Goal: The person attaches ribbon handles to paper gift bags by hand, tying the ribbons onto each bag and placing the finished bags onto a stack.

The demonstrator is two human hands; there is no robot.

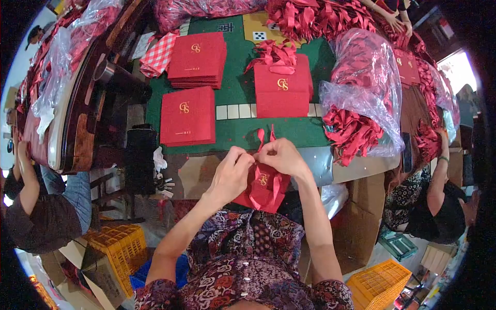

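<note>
A small red gift bag (271,199) with gold print hangs at the near edge of the table, in front of my body. Red ribbon (261,135) sticks up above its top edge, and more of it hangs down over its front. My left hand (233,171) is closed in a pinch at the bag's top edge. Close beside it, my right hand (284,157) also pinches ribbon there. The fingertips of both hands nearly meet, and they cover the exact spot where the ribbon joins the bag.
Two stacks of flat red bags (187,116) (196,58) lie at left on the green tabletop (235,137). Beyond my hands are finished-looking bags (281,98) with ribbons. Clear plastic sacks (369,77) of ribbon stand at right. Other people (436,191) work on both sides.
</note>
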